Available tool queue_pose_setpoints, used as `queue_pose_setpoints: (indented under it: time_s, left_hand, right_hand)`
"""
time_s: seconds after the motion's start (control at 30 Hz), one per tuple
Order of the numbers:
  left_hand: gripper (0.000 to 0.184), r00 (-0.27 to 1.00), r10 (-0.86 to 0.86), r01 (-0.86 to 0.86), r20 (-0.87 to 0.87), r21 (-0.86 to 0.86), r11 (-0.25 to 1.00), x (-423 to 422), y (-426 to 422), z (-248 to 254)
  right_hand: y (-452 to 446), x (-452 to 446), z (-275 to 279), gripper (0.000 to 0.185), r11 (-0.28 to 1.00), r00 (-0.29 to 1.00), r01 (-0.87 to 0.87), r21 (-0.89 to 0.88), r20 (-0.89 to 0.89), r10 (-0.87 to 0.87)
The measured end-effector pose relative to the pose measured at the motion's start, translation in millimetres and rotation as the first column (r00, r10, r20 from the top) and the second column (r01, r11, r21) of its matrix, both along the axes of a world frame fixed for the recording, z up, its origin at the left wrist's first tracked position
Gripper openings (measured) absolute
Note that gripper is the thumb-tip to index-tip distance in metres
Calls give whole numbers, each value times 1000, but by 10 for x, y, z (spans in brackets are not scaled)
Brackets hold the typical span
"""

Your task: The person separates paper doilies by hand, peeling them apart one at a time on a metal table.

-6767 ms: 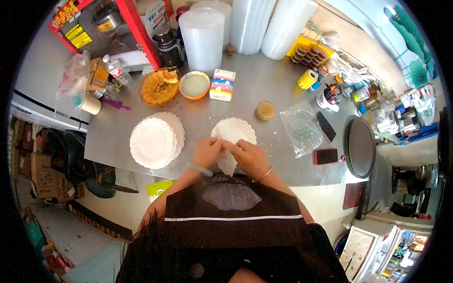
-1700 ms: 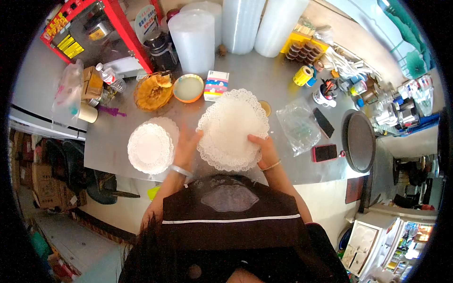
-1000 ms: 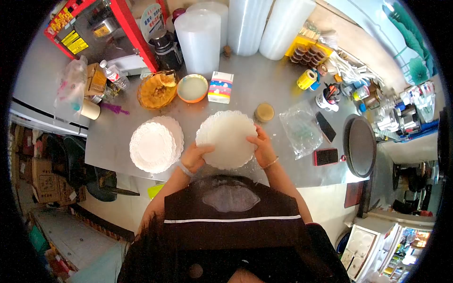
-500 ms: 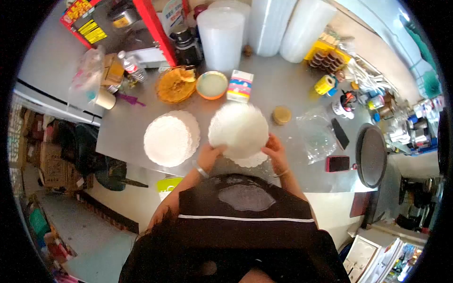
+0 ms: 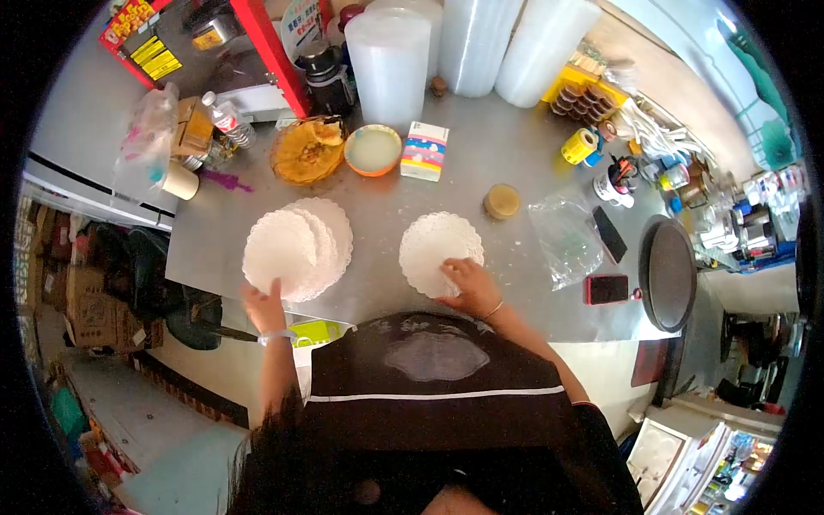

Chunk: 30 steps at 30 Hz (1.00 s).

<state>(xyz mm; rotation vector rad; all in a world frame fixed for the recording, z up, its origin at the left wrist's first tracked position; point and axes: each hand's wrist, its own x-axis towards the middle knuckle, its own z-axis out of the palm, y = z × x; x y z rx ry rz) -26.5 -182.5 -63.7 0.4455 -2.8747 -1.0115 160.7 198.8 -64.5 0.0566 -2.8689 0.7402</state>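
Note:
My left hand [image 5: 263,310] is at the front edge of the pile of white lace-edged paper doilies [image 5: 330,223] on the left of the steel table. Its thumb lies over the rim of a round white sheet [image 5: 279,249] on that pile, and its other fingers are under the edge. Another white lacy doily [image 5: 425,245] lies flat in the middle of the table. On its lower right part rests my right hand [image 5: 468,286], fingers spread and slightly bent, gripping nothing. Whether this doily is one layer or several, I cannot tell.
Behind are a basket [image 5: 309,153], an orange-rimmed bowl [image 5: 372,151], a patterned box [image 5: 425,153] and a round jar [image 5: 502,202]. To the right lie a plastic bag [image 5: 562,240], a phone [image 5: 607,290], a dark slab [image 5: 608,234] and a round dark pan [image 5: 668,273].
The round white sheet has gone from the middle to the left pile with my left hand. My right hand has moved onto the middle doily. The whole view has shifted slightly.

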Motion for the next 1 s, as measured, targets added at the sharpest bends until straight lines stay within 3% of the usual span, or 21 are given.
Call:
queue_pose_setpoints:
  time_s: [0.03,0.13,0.17,0.23,0.27,0.3,0.33,0.37,0.47,0.53,0.57,0.63,0.67,0.7,0.73,0.77,0.8,0.87,0.9,1.0]
  left_hand:
    - [57,945,33,-83,-326,-144,986,136,161,242]
    - [57,842,-165,156,-513,-61,986,310,469,653]
    - [48,835,-195,305,-515,139,942,334,580,565]
    - [22,845,-423,508,-326,246,825,424,791,383]
    - [23,845,-528,505,-81,447,739,434,884,151]
    - [25,758,-651,541,31,529,654,487,1060,171]
    - [27,600,-769,422,221,729,539,486,1209,230]
    - [32,457,-845,345,278,820,456,450,1300,-4]
    - [35,318,-819,393,478,719,573,406,1665,-54]
    - [37,328,-762,63,559,792,608,421,1929,252]
    - [38,322,-732,-110,601,791,601,444,2030,394]
    - [40,360,-783,-246,507,861,444,527,2187,485]
    - [41,381,-803,-306,458,882,357,537,2227,522]
    - [41,467,-793,-243,392,919,312,528,2202,557]
    - [41,541,-782,-165,310,951,263,479,2183,598]
    - [41,612,-757,-95,231,971,220,476,2133,633]
    - [40,614,-760,-97,211,977,192,476,2099,674]
    - [37,617,-767,-101,176,984,144,475,2024,736]
    - [34,608,-776,-88,167,986,143,474,2006,711]
    - [34,606,-782,-81,144,990,119,524,1995,644]
  right_hand:
    - [-35,18,-78,36,996,997,-73,50,23,72]
    - [-15,92,-142,33,993,996,-79,94,41,75]
    - [-3,101,-162,30,992,994,-103,74,56,99]
    - [31,72,-188,23,988,986,-151,36,77,148]
    - [42,40,-159,20,990,986,-141,-18,92,142]
    - [54,5,-110,17,989,985,-128,-71,109,135]
    - [68,-2,-87,15,986,984,-111,-122,127,127]
    - [75,8,-131,13,974,987,-32,-225,146,66]
    - [96,-8,-257,8,883,981,170,-437,158,-111]
    - [91,-32,-117,6,845,971,237,-480,85,-224]
    - [73,-55,30,8,898,983,164,-409,-11,-185]
    - [-11,-83,423,17,970,979,33,-242,-188,-80]
    - [-87,-91,561,21,951,936,163,-262,-263,-233]
    - [-171,-91,682,25,912,862,290,-291,-334,-381]
    - [-163,-117,744,30,851,753,411,-326,-405,-518]
    - [-86,-101,579,37,642,653,473,-603,-249,-715]
    - [-12,-64,552,33,414,686,480,-773,36,-727]
    - [88,3,504,32,-149,709,531,-834,533,-461]
    - [63,-4,528,38,-262,775,464,-846,531,-342]
    - [-12,-8,683,36,-242,819,423,-873,483,-309]
